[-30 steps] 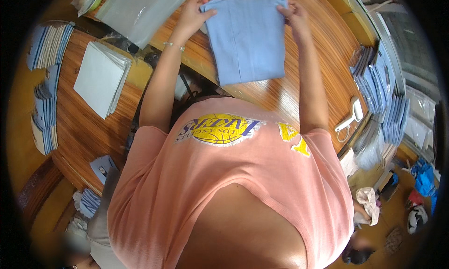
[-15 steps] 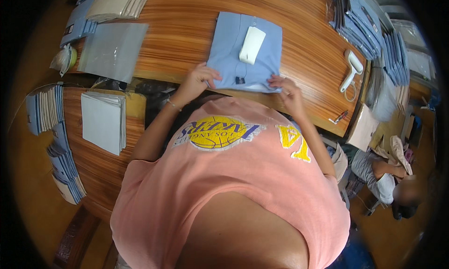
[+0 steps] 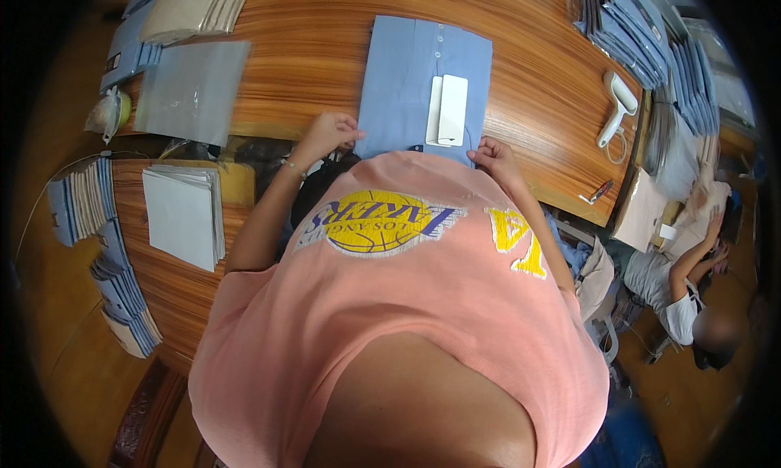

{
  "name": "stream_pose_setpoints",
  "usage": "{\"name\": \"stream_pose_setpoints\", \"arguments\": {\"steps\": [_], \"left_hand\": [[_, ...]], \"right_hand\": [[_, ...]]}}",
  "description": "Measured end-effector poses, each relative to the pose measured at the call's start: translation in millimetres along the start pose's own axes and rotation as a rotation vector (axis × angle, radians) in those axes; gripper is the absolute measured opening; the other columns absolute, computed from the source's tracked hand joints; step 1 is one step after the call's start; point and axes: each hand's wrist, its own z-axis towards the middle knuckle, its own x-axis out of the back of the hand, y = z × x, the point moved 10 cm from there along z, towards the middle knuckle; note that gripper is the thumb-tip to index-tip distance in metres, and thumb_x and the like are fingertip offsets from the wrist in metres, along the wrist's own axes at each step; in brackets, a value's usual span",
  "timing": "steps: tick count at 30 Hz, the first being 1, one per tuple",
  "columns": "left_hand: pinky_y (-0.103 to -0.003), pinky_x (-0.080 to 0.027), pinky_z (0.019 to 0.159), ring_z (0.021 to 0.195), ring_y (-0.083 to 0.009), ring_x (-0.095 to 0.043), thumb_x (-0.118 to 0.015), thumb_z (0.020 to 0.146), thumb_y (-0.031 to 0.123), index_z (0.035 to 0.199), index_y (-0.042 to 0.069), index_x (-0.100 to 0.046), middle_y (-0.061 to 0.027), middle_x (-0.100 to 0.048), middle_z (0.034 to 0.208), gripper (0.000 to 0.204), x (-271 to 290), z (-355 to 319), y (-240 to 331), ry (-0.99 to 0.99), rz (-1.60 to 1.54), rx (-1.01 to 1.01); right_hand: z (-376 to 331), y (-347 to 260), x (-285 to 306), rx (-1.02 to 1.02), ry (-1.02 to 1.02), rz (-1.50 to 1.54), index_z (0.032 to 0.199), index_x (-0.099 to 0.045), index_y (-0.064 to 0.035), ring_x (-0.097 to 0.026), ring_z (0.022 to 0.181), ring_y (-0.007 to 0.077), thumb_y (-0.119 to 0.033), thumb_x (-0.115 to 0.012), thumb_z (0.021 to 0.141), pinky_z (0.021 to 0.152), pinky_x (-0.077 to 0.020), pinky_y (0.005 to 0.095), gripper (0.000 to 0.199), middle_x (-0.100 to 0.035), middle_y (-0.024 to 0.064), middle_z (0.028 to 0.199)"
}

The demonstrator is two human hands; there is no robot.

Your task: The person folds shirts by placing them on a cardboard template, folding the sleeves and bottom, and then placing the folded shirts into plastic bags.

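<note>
Bare tabletop [image 3: 317, 53] left of blue shirt [image 3: 407, 85], handheld scanner [image 3: 616, 102] right

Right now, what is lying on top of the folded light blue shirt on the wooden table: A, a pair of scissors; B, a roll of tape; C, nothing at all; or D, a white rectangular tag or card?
D: a white rectangular card lies flat on the folded light blue shirt, while the left hand and right hand hold the shirt's near edge.

The wooden desk [image 3: 537, 102] carries a folded light blue shirt [image 3: 411, 77], a grey plastic bag [image 3: 191, 89], a white handheld scanner [image 3: 616, 106] and stacks of folded shirts [image 3: 643, 24].
</note>
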Motion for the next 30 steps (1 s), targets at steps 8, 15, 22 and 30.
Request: {"name": "stream_pose_setpoints", "arguments": {"steps": [8, 15, 22, 30], "left_hand": [[-0.021, -0.047, 0.060, 0.066, -0.0098, -0.058, -0.064, 0.083, 0.014, 0.094, -0.001, -0.059, -0.0045, -0.063, 0.076, 0.020, -23, -3, -16, -0.231, -0.037, 0.098], [-0.025, -0.047, 0.072, 0.082, -0.0128, -0.059, -0.061, 0.086, 0.032, 0.108, 0.000, -0.057, -0.0070, -0.063, 0.092, 0.038, 77, 73, 83, 0.243, 0.124, -0.286], [-0.031, -0.049, 0.076, 0.089, -0.0194, -0.061, -0.073, 0.076, 0.023, 0.101, -0.001, -0.059, -0.0112, -0.064, 0.091, 0.038, 59, 120, 106, 0.278, -0.173, -0.159], [-0.036, -0.045, 0.082, 0.094, -0.0231, -0.056, -0.068, 0.077, 0.022, 0.097, 0.004, -0.062, -0.0093, -0.062, 0.102, 0.028, 69, 74, 148, 0.763, 0.329, -0.564]], "right_hand": [[-9, -3, -12, 0.045, 0.037, -0.182, 0.105, -0.059, -0.0004, -0.059, 0.064, 0.0087, -0.004, -0.064, 0.080, 0.055, -0.0450, 0.0207, 0.025, -0.065, 0.0062, 0.080], [14, -97, 29, 0.312, 0.235, -0.339, 0.103, -0.056, 0.0005, -0.057, 0.066, 0.0111, -0.018, -0.065, 0.083, 0.058, -0.0455, 0.0222, 0.029, -0.062, 0.0065, 0.079], [65, -142, 28, 0.322, 0.311, -0.254, 0.120, -0.049, 0.0021, -0.056, 0.061, 0.0120, -0.011, -0.066, 0.080, 0.049, -0.0444, 0.0221, 0.045, -0.060, 0.0070, 0.081], [33, -183, 4, 0.724, 0.634, -0.890, 0.110, -0.058, -0.0003, -0.058, 0.075, 0.0234, -0.008, -0.065, 0.077, 0.062, -0.0476, 0.0325, 0.034, -0.059, 0.0138, 0.087]]}}
